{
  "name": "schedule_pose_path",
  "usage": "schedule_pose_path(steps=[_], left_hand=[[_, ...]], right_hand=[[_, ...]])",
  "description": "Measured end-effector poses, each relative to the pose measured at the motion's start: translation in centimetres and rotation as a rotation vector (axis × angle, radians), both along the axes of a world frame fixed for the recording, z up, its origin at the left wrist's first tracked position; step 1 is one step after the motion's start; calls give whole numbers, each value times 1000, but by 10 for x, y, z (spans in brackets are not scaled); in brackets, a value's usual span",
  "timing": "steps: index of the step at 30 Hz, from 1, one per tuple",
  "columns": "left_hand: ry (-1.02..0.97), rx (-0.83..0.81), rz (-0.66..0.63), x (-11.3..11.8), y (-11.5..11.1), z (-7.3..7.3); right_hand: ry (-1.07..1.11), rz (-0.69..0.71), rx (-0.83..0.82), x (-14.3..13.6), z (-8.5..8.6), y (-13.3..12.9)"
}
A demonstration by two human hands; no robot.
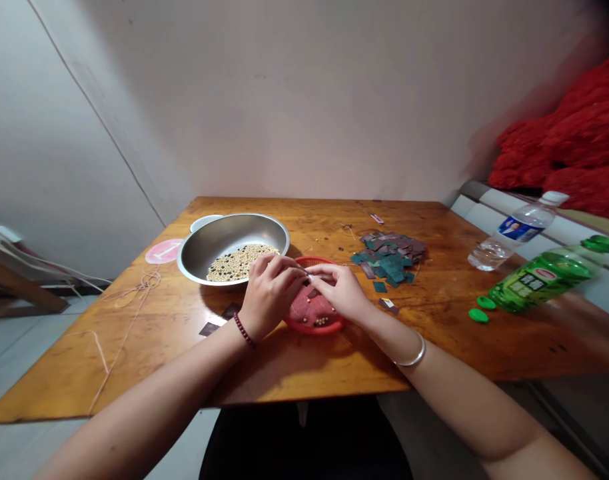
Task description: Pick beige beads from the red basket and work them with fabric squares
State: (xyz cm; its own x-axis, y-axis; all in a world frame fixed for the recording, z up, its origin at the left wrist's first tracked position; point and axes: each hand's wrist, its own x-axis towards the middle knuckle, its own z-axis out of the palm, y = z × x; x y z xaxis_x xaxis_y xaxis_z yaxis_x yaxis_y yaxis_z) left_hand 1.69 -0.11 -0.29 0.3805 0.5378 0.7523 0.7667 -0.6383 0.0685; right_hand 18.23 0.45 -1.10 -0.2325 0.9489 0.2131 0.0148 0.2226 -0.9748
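Your left hand (270, 287) and right hand (338, 287) pinch small piece (307, 273) between fingertips, above red basket (316, 331); piece mostly hidden. Likely light, easily dropped: grip edges gently. Steel basin (259, 230) just left of basket.

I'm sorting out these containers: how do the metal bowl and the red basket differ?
The metal bowl is larger; the red basket is smaller. The bowl's wall is smooth, shiny and solid, while the basket's is perforated. The bowl holds many light and dark bead-like pieces; the basket shows only a few loose ones. Both stand on the wooden table.
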Motion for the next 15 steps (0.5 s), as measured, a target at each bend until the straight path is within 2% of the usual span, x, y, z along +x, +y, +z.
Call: schedule_pose_path(steps=[9,15], left_hand=[[61,17,-9,1,-1,-1],[49,23,-5,-1,1,-1]], right_hand=[[40,2,7,1,-4,3],[12,-37,-5,3,0,3]])
